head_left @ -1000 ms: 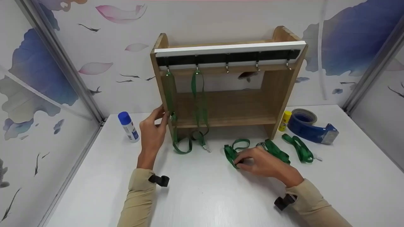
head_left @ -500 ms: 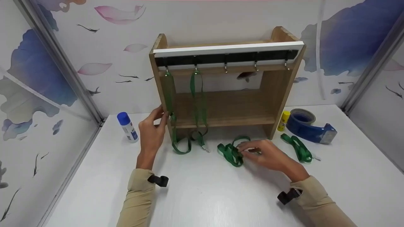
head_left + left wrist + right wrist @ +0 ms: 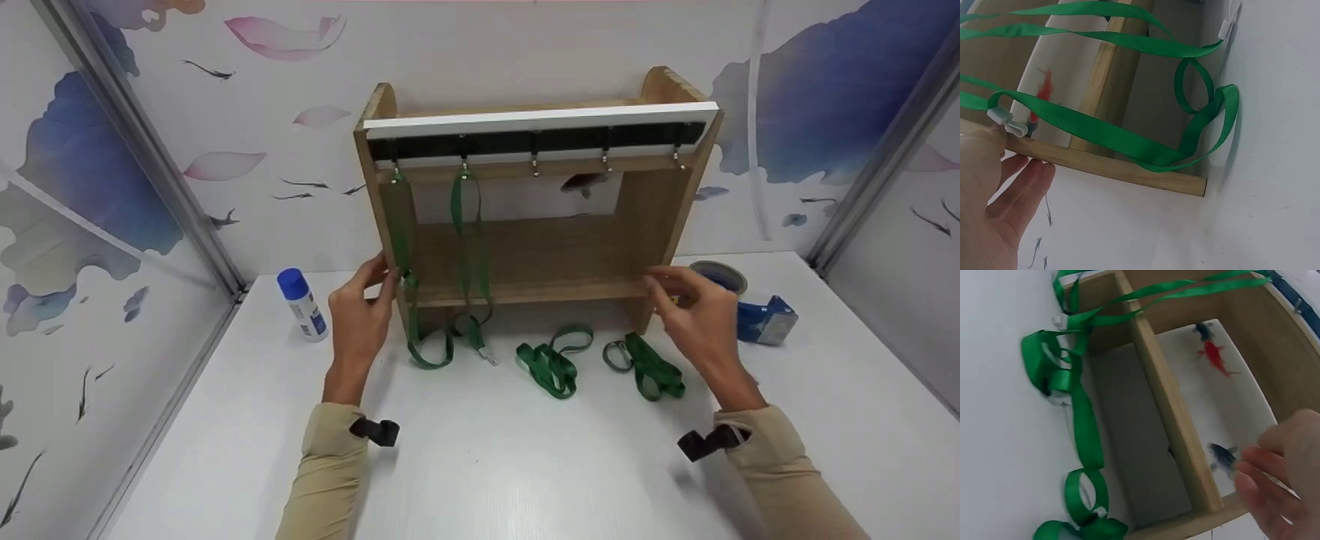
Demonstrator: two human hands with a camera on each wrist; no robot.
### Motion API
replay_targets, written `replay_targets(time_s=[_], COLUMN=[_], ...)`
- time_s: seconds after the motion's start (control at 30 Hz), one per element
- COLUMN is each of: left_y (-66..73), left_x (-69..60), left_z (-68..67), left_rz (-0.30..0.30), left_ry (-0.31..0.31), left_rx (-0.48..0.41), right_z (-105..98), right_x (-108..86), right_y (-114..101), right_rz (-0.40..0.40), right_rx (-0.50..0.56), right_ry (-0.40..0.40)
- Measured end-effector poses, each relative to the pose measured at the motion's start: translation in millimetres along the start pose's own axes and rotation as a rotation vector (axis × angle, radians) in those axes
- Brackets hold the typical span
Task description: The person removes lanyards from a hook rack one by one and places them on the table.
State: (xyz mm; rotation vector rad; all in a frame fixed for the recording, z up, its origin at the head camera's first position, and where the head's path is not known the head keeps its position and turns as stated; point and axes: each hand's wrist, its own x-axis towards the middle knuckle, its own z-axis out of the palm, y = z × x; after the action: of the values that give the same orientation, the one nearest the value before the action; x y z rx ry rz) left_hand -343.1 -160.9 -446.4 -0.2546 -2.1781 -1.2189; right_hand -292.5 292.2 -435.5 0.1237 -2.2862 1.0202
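Hands [image 3: 361, 315] [image 3: 699, 322] flanking shelf [image 3: 525, 259], bottle [image 3: 304, 307] left, dispenser [image 3: 769, 322] half-hidden

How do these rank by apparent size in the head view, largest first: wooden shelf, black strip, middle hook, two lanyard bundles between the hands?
Wooden shelf
Black strip
Left lanyard bundle and right lanyard bundle: too alike to rank
Middle hook

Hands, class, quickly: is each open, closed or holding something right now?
Left hand: holding the brown wooden hook rack by its left side panel.
Right hand: at the rack's right side panel; whether its grip is closed cannot be told.
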Motion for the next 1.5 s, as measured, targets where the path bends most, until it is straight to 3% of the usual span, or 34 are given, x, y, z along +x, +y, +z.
replay_targets(time_s=[0.1, 0.2, 0.6, 0.8, 0.93, 1.03, 1.13, 1.2, 1.33, 1.43, 1.5], left_y=[-1.1, -1.4, 3.9, 6.6, 11.3, 21.2, 37.7, 52.0, 80.6, 96.5, 103.3], left_x=[-0.7, -1.5, 1.4, 3.4, 5.5, 6.5, 5.1, 1.8, -8.8, -15.2, -17.0], left_z=[-1.0, -2.0, -3.1, -8.2, -13.5, -15.1, -13.3, -8.7, 11.9, 31.9, 43.1], left_rz=[0.002, -0.004, -0.001, -0.027, -0.051, -0.014, 0.087, 0.162, 0.239, 0.225, 0.2], left_ry=[-0.002, -0.002, -0.017, -0.028, 0.04, 0.157, 0.263, 0.288, 0.191, 0.098, 0.068], left_rx=[0.006, 0.011, 0.015, -0.007, -0.073, -0.08, -0.03, 0.006, 0.058, 0.118, 0.164], right_z=[-2, -1, 2, 7, 11, 13, 14, 15, 16, 16, 16], right_x=[8.0, 12.7, 17.4, 16.9, 17.1, 16.6, 15.6, 15.1, 14.6, 14.0, 13.2], right_y=[3, 7, 12, 17, 18, 18, 18, 19, 19, 19, 18], right_rz=[0.054, 0.085, 0.146, 0.144, 0.117, 0.109, 0.108, 0.108, 0.102, 0.097, 0.097], right_rx=[0.044, 0.073, 0.081, 0.043, 0.027, 0.025, 0.024, 0.018, 0.016, 0.014, 0.015], right_ry=[0.141, 0.193, 0.028, 0.079, 0.095, 0.101, 0.102, 0.101, 0.106, 0.116, 0.118])
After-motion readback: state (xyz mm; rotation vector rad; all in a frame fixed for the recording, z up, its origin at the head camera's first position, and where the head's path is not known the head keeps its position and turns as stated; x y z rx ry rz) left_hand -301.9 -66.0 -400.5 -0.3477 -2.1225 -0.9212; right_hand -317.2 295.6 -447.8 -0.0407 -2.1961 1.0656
